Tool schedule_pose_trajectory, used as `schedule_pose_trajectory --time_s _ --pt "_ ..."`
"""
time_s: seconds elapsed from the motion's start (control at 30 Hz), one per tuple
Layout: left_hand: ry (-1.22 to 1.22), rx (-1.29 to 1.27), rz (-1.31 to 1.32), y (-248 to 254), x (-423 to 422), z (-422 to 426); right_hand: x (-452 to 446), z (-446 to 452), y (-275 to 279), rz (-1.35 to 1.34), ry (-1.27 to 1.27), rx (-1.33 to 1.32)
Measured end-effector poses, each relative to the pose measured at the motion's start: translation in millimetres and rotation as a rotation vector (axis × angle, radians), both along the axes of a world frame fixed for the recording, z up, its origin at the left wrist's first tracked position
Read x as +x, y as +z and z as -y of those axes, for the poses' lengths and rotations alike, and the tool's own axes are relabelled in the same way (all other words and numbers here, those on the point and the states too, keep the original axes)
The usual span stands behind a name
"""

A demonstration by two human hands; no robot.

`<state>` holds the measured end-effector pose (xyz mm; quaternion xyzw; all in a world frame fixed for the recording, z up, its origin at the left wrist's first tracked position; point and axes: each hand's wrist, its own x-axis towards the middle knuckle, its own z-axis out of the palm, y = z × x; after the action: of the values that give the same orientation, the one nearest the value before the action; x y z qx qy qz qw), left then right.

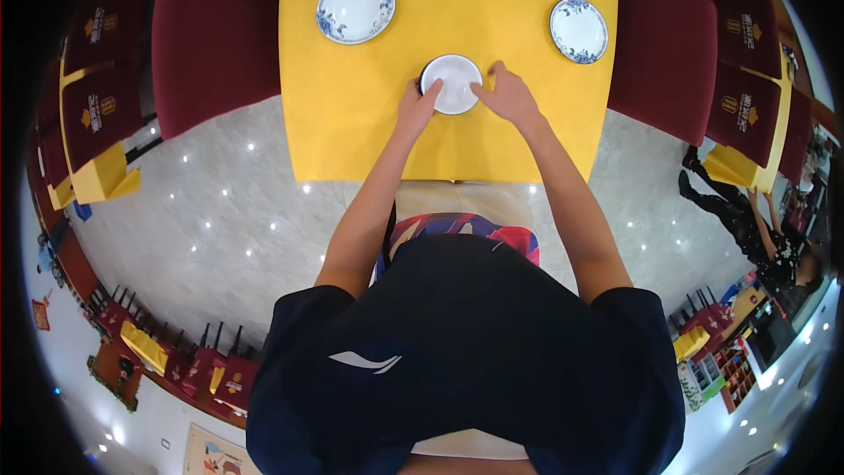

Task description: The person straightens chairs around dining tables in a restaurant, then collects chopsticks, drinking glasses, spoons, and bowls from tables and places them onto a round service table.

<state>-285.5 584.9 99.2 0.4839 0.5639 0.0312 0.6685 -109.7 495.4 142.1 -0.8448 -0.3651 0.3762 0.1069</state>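
Note:
A small round white bowl (457,88) with a dark outer edge stands near the front of the yellow tablecloth. My left hand (417,107) grips it at the left side, thumb over the rim and fingers hidden around the outside. At the opposite side is my right hand (512,98), its thumb at the rim and its index finger raised apart from the bowl. A blue-and-white plate (356,9) lies farther back on the left. Another patterned plate (578,31) lies near the right edge.
The yellow tablecloth (352,132) hangs over the front edge of the table. Dark red chairs (215,44) flank it on the left, and more chairs (664,53) stand at the right. Beyond, a person in dark clothes (747,224) leans at another table. Grey tiled floor (229,202) surrounds me.

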Motion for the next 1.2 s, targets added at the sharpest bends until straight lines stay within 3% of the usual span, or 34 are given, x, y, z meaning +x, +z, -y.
schedule_pose_trajectory --time_s 0.07,0.13,0.27,0.33,0.6,0.83,1.07,1.2 --pt "0.125 0.059 0.126 -27 -1 12 6 -7 -8 0.025 0.004 0.113" --pt "0.197 0.132 0.136 -30 4 20 8 -19 -20 -0.405 -0.114 0.303" --pt "0.349 0.224 0.105 -41 12 31 8 -37 -58 -0.657 -0.044 0.373" --pt "0.367 0.234 0.060 -30 15 35 8 -35 -63 -0.939 -0.228 0.334" --pt "0.500 0.281 0.122 14 -20 101 -16 6 -6 -0.930 0.023 0.183" --pt "0.677 0.333 -0.115 92 -125 280 -123 119 51 -0.855 0.526 0.032" --pt "1.381 0.323 -0.267 156 -231 535 -313 275 91 -0.966 1.206 -0.224" --pt "1.677 0.304 -0.407 168 -270 676 -421 402 125 -1.013 1.303 -0.596"
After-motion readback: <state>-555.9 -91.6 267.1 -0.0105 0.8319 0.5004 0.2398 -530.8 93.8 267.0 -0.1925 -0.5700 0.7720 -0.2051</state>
